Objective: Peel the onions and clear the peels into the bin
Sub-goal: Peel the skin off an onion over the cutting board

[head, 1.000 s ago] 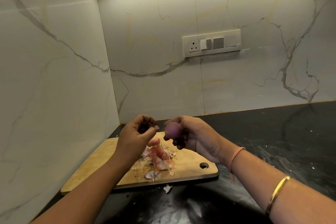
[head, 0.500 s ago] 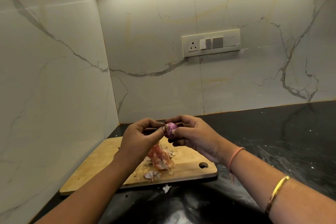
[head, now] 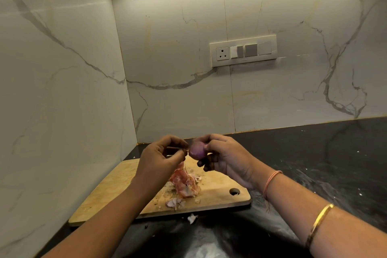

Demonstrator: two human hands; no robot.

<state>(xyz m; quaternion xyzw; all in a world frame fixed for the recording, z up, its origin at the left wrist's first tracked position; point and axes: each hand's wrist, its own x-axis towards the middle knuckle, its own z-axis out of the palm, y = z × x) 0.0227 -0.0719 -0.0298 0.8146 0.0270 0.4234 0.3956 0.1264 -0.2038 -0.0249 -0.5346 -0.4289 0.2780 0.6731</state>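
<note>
My right hand point(head: 226, 157) holds a small purple onion point(head: 197, 151) between its thumb and fingers, above the wooden cutting board point(head: 117, 190). My left hand point(head: 161, 158) is just left of the onion, its fingertips pinching at the onion's left end, where a thin bit of skin seems to be held. A pile of pinkish onion peels point(head: 184, 183) lies on the board under my hands. No bin is in view.
The board sits in the corner of a black countertop point(head: 314, 163) between two marble walls. One peel scrap point(head: 192, 218) lies on the counter in front of the board. A switch and socket panel point(head: 243, 50) is on the back wall.
A second ago my hands were slightly apart. They have come together, and my left fingertips now pinch at the onion's end. The onion has turned a little in my right hand.
</note>
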